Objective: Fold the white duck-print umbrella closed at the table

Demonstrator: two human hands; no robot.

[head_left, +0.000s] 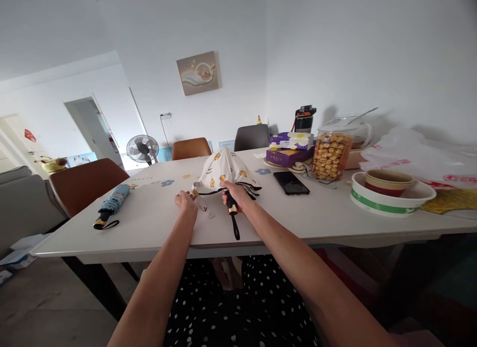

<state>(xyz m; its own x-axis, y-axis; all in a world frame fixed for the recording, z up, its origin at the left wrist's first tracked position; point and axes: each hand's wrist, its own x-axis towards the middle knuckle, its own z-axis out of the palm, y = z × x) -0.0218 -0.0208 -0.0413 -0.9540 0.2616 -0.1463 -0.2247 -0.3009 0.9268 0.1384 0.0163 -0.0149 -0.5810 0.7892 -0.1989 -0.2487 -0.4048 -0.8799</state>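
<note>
A white umbrella (pixel 228 167) is held at the middle of the table (pixel 149 232) – its black handle (pixel 231 204) clasped by the right hand (pixel 237 195). The left hand (pixel 186 201) is curled at the umbrella's left edge; whether this is pinched cannot be told.

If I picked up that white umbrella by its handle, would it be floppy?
Partly, I think. The white umbrella has loose, bunched cloth, so that should flop. Its black handle, gripped in the right hand, looks straight and probably stiff. The thin strap would likely dangle.
</note>
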